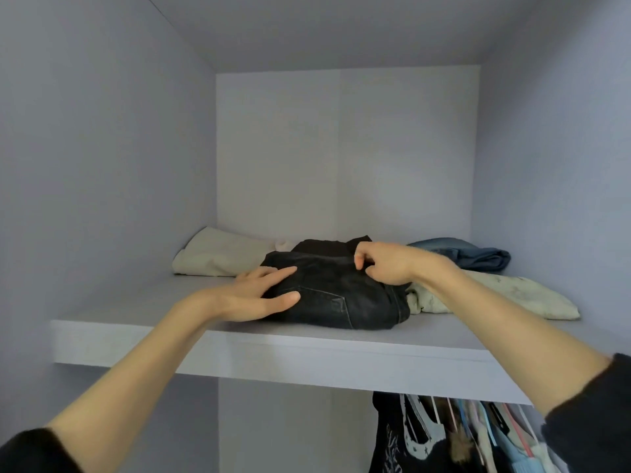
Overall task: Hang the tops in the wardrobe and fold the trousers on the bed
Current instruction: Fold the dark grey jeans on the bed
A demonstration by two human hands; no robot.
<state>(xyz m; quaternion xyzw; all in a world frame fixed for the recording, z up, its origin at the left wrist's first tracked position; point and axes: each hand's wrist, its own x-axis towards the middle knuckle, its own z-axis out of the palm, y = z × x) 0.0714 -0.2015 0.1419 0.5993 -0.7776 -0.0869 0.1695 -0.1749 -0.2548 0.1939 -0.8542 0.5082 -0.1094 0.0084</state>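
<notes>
Folded black jeans (345,295) lie on the upper wardrobe shelf (239,346), near its front edge. My left hand (252,295) rests flat against the left side of the jeans, fingers spread. My right hand (382,264) is curled, pinching the top fold of the jeans at their back right. A second dark garment (327,245) lies folded just behind the jeans.
A cream folded garment (215,257) sits at the shelf's back left, blue jeans (471,254) at the back right, and a pale patterned garment (495,297) to the right of the black jeans. Tops on hangers (454,435) hang under the shelf at the lower right.
</notes>
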